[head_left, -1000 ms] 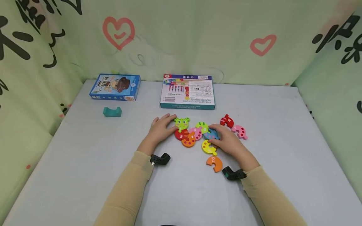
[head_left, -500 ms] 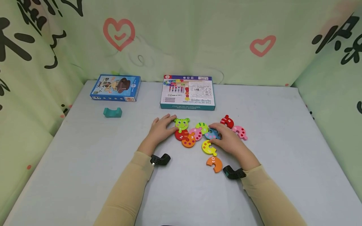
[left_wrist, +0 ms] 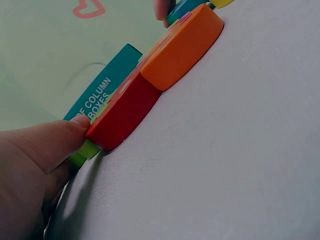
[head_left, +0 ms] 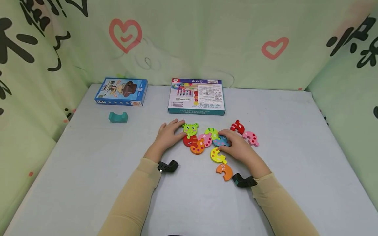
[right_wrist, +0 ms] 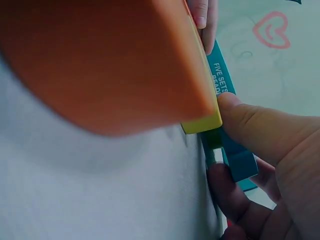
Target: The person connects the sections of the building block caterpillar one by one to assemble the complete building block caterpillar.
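A row of numbered caterpillar puzzle pieces lies on the table. At its left end is the green smiling head piece (head_left: 190, 128), joined to a red piece (head_left: 189, 141). My left hand (head_left: 169, 135) rests at the left side of these, its thumb against their edge in the left wrist view. An orange dotted piece (head_left: 197, 148), a pink piece (head_left: 207, 140) and a green striped piece (head_left: 211, 132) follow. My right hand (head_left: 240, 147) pinches the blue piece (head_left: 220, 141) between thumb and fingers, beside the striped one. Just below the thumb lies a yellow piece (head_left: 217, 156).
An orange piece (head_left: 225, 171) lies nearer me; it looms blurred in the right wrist view. Red (head_left: 237, 127) and pink dotted (head_left: 251, 138) pieces lie beyond my right hand. Behind are a blue box (head_left: 121, 91), a white-topped box (head_left: 197, 96) and a teal block (head_left: 118, 117).
The blue piece has shifted slightly left toward the green striped piece. The yellow piece has slid a little toward me. My left hand has stayed in place.
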Motion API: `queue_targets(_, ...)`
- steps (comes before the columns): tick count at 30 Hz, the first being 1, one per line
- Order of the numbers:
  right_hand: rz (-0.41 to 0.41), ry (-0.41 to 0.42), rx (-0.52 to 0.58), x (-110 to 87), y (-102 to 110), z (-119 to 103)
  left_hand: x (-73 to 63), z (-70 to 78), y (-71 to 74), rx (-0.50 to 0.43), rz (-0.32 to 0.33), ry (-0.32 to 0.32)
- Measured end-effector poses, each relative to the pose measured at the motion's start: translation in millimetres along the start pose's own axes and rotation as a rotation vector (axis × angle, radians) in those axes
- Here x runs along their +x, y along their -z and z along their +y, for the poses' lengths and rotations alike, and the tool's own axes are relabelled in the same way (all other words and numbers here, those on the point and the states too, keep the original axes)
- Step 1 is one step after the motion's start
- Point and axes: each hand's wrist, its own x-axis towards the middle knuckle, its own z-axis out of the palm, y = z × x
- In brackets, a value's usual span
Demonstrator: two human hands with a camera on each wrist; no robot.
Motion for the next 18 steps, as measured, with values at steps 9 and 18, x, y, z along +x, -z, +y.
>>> queue_targets(9, 0.045, 0.018, -0.035, -8.7, 3.6, 4.6, -0.1, -0.3, 0.7, 0.002, -0.005, 0.000)
queue_targets(18, 0.004, 0.078, -0.022, -26.2, 2.9, 3.1, -0.2, 1.1, 1.2, 0.001, -0.012, 0.004)
